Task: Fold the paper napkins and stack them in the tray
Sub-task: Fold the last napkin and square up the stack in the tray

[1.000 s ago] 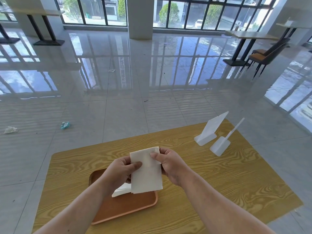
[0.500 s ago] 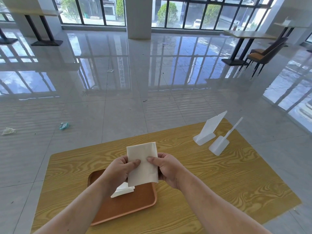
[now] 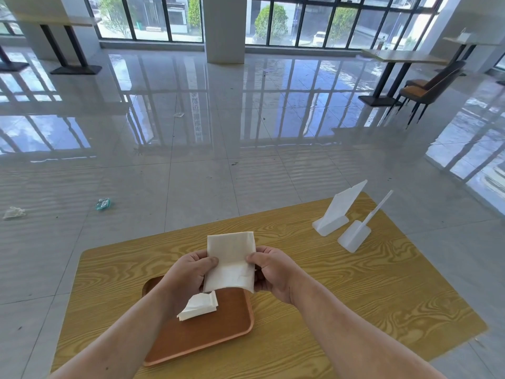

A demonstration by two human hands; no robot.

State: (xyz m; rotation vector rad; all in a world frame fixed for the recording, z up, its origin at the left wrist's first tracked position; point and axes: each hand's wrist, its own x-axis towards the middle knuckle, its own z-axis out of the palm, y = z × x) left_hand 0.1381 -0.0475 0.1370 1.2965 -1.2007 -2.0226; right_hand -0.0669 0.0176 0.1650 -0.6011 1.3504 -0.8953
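I hold a white paper napkin (image 3: 231, 258) upright above the table, folded into a tall rectangle. My left hand (image 3: 188, 274) pinches its left edge and my right hand (image 3: 270, 269) pinches its right edge. Below them a brown tray (image 3: 218, 329) lies on the wooden table (image 3: 355, 291). A small folded white napkin (image 3: 199, 306) rests in the tray, partly hidden by my left wrist.
Two clear plastic stands are at the table's far right corner: a slanted one (image 3: 338, 212) and a thinner one (image 3: 358, 231). Scraps of litter (image 3: 103, 204) lie on the shiny tiled floor. Another table and chairs (image 3: 426, 88) are far right.
The napkin has become shorter and now stands higher above the tray. Both hands have shifted slightly apart along its side edges.
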